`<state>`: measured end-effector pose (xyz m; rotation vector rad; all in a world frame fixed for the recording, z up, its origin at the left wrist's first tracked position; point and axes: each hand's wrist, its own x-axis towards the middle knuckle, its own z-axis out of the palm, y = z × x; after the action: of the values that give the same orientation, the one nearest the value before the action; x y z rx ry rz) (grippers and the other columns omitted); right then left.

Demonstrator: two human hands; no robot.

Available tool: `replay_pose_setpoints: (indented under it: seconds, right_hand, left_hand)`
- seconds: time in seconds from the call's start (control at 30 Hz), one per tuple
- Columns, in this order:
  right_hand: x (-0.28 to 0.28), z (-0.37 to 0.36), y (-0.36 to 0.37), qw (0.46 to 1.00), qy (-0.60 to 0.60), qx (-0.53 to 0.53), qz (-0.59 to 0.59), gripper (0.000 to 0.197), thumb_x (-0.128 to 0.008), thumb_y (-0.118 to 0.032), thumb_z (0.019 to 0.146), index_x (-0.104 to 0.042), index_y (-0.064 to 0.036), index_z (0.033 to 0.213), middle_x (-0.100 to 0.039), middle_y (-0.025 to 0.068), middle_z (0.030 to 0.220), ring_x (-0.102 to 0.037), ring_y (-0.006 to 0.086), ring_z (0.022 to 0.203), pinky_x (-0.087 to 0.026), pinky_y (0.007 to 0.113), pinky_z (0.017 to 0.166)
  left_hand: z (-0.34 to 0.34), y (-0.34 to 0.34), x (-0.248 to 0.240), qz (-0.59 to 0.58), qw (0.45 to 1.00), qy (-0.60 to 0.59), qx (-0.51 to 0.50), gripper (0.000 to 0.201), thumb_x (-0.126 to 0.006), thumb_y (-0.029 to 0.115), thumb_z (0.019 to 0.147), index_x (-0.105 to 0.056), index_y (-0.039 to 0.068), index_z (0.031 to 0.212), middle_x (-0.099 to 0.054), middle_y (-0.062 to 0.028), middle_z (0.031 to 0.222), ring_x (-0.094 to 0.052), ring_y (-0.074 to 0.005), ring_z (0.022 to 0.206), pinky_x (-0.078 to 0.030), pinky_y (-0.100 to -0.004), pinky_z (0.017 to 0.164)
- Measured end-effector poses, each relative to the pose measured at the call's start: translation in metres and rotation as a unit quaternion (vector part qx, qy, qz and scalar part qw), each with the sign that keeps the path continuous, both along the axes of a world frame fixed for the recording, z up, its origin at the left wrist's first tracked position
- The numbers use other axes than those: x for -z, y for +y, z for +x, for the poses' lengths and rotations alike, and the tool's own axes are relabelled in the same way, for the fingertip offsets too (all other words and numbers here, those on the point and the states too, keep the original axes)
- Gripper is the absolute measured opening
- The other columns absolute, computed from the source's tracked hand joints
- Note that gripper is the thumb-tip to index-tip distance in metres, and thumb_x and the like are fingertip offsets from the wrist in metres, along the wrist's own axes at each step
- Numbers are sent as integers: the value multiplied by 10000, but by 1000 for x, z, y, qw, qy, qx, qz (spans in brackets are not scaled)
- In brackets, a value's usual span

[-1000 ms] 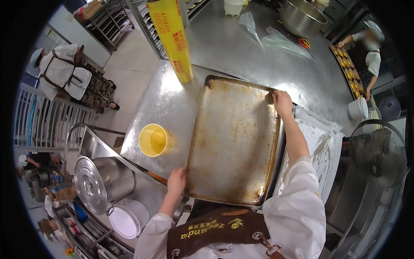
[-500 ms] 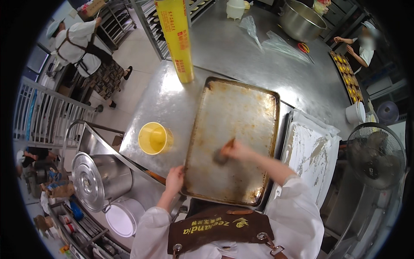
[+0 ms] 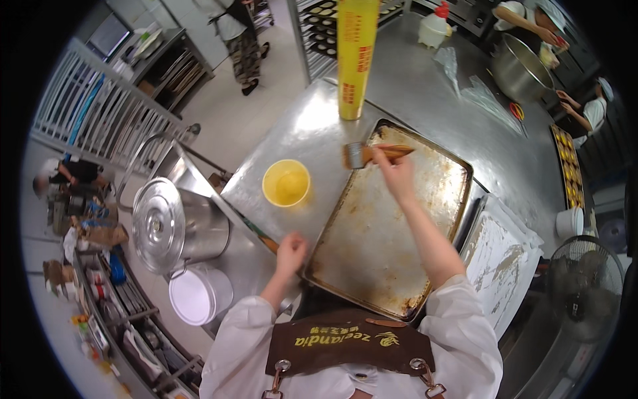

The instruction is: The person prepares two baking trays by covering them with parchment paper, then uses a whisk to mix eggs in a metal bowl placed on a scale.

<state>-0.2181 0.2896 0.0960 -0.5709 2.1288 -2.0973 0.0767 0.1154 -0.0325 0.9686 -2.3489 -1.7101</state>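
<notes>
My right hand (image 3: pixel 397 174) grips the wooden handle of a wide pastry brush (image 3: pixel 359 155) with a metal ferrule. The brush head points left, over the far left edge of a stained metal baking tray (image 3: pixel 379 239). Just left of the tray's near left edge hovers my left hand (image 3: pixel 292 251), fingers curled, with nothing visible in it. A yellow tub (image 3: pixel 287 183) with yellow contents stands on the steel table, left of the tray and beyond my left hand.
An upright yellow box (image 3: pixel 357 60) stands behind the tray. At right lies a paper-lined tray (image 3: pixel 498 259) with white residue. A lidded steel pot (image 3: pixel 179 223) and white bucket (image 3: pixel 199 292) are at left. Far right are a mixing bowl (image 3: pixel 522 70), scissors (image 3: pixel 518 113) and co-workers.
My right hand has lifted the brush from the tray's middle to its far left edge. My left hand has come off the tray's edge. The whole view has shifted.
</notes>
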Motion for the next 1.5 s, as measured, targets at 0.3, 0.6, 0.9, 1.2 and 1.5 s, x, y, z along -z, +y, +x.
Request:
replay_pose_setpoints:
  seconds: [0.3,0.6,0.9,1.2,1.5]
  right_hand:
    - [18,108,-113,995,-24,-72,60,253,-676,-232,848,-673,-15,977,-709,87,815,-634,97,688,-490,251,645]
    - [20,208,30,995,-22,34,93,195,-611,-120,906,-589,-36,1080,-595,-3,762,-517,52,674,-415,202,605]
    - [55,404,135,939,-237,-166,186,201,-592,-185,927,-616,-21,1039,-669,45,844,-617,107,752,-483,236,644]
    - [79,540,99,871,-116,-429,211,203,-663,-153,891,-630,-19,1039,-659,39,898,-593,72,814,-466,226,706]
    - [65,713,5,694,-119,-652,281,253,-660,-197,886,-634,-15,1059,-675,54,900,-625,97,822,-490,248,739]
  left_hand:
    - [-40,-40,-63,512,807,167,-242,676,-521,64,888,-160,117,1457,-275,-184,1394,-456,-450,1197,-460,-510,989]
    - [-106,-71,-30,589,735,264,-210,302,-507,59,844,-460,32,1141,-490,-159,1127,-512,-321,1110,-477,-486,943]
    - [63,44,-110,451,871,173,92,222,-534,149,912,-571,56,1110,-626,-70,1023,-609,-171,932,-505,-317,823]
    - [375,111,-144,390,902,121,136,275,-568,145,934,-569,21,1180,-635,-66,1100,-595,-137,1007,-479,-269,881]
    - [605,54,-150,302,915,165,-210,319,-492,230,981,-539,35,1228,-589,-52,1205,-549,-136,1110,-437,-279,930]
